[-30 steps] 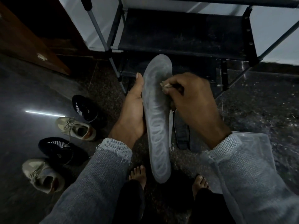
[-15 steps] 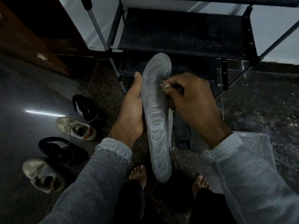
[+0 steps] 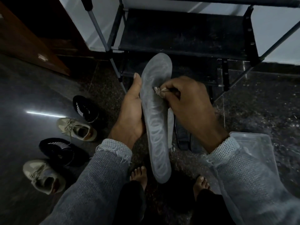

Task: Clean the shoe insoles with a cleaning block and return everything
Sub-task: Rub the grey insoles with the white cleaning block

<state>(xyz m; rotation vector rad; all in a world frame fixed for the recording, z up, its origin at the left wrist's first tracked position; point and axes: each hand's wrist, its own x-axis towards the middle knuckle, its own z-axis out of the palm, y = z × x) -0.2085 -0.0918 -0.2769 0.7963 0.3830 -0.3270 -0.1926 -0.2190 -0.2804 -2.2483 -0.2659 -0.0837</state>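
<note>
Pinched in my right hand [image 3: 191, 101], the small pale cleaning block [image 3: 158, 91] pressed against the upper part of the grey insole [image 3: 155, 120], which my left hand [image 3: 131, 111] gripped along its edge, holding it above the floor before the shoe rack [image 3: 183, 34]. Judged best: short, firm strokes, left hand bracing behind the rubbed spot. Counted: one insole in hand, at least two more lying below it, four shoes [image 3: 76, 129] at left, one clear plastic lid [image 3: 253, 153] under my right sleeve.
</note>
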